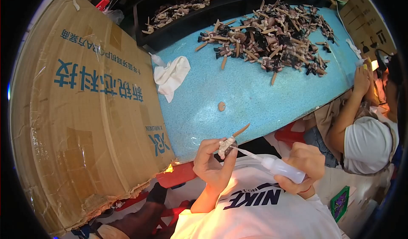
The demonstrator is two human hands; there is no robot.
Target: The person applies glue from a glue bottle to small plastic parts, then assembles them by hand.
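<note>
Between the fingertips of my left hand (214,169) is a small figurine (226,147), pale and dark, with a brown blade-shaped piece (241,130) pointing up and to the right. My right hand (307,164) is wrapped round a translucent squeeze bottle (278,167), tilted so its long thin nozzle (250,154) points left. The nozzle tip is at the figurine; whether it touches is too small to tell. Both hands are over the near edge of the blue table (191,115). A small round brown piece (222,106) lies on the table beyond them.
A large pile of similar figurines (276,39) covers the far side of the table. Black trays (142,24) with more stand behind it. A big cardboard box (85,111) borders the left, near a white cloth (172,75). At right, another person (367,137) works, near a second box (361,22).
</note>
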